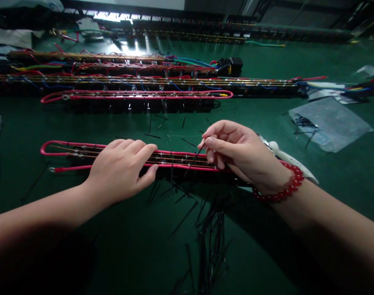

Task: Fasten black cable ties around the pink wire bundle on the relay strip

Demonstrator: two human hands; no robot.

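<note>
Left hand (123, 170) flat, open, steadying wired strip (174, 160) | right hand (232, 149) pinching black cable tie (200, 150) — best kept taut, strip pinned down.

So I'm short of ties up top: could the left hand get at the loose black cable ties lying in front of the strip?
Probably yes. The left hand rests flat on the red-wired strip, holding nothing, and the black cable ties lie loose on the green mat just below it, with nothing between.
</note>
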